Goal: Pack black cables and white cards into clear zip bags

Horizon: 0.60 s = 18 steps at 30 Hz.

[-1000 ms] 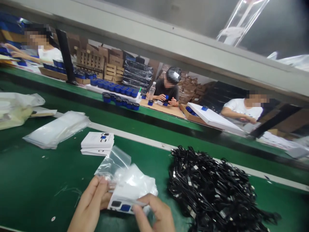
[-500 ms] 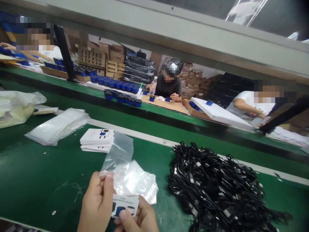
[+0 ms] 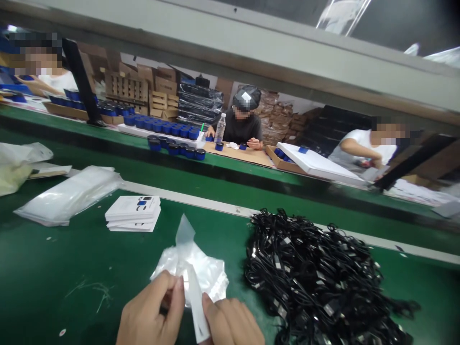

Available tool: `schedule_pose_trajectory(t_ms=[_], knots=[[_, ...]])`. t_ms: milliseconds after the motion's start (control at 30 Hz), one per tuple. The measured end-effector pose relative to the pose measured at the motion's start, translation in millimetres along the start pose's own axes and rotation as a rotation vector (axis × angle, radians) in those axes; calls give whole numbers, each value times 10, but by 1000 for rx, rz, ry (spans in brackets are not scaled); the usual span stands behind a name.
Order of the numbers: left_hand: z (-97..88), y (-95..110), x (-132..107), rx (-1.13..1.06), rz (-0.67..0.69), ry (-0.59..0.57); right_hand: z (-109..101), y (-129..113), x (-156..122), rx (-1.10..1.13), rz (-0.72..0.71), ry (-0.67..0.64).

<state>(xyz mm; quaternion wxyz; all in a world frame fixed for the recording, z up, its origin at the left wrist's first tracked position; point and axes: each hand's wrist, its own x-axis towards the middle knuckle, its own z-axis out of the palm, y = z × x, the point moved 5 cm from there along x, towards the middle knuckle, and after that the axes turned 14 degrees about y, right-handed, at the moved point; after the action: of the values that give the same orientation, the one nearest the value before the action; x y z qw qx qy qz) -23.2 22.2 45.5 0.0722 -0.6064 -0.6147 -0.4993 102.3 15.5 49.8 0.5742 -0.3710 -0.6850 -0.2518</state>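
Low in the middle, my left hand (image 3: 153, 309) pinches a clear plastic bag (image 3: 185, 232) between thumb and fingers. My right hand (image 3: 233, 320) grips a white printed leaflet (image 3: 199, 316), turned nearly edge-on. The leaflet's upper end meets the bag by my left fingertips; whether it is inside the bag I cannot tell. Just beyond my hands lie several loose clear bags (image 3: 212, 270) on the green table. A stack of white printed leaflets (image 3: 131, 213) sits farther left, its top one showing blue and black pictures.
A large heap of black cables (image 3: 312, 282) covers the right side. At left lies a pack of plastic bags (image 3: 72, 194). Across the bench, several people work near rows of blue round items (image 3: 161, 125), a bottle (image 3: 220, 128) and a white board (image 3: 316, 163). A beam (image 3: 230, 43) spans overhead.
The leaflet has turned from face-on to nearly edge-on and come up against the bag. My hands have shifted slightly, and the whole view has swung a little to the right.
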Motion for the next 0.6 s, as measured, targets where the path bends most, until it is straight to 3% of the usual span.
schedule_pose_trajectory(t_ms=[67,167,300,467,600], knots=[[11,56,-9,-17,90,-34,7,13,16,-9,16,-9],[24,43,16,-14,105,-57,-31,42,6,25,67,42],[54,54,37,-17,145,-69,-15,81,-41,68,47,-120],[101,85,-43,-47,196,-104,-9,100,-28,22,71,-224],[96,74,-103,-39,231,-97,64,105,-82,80,260,-341]])
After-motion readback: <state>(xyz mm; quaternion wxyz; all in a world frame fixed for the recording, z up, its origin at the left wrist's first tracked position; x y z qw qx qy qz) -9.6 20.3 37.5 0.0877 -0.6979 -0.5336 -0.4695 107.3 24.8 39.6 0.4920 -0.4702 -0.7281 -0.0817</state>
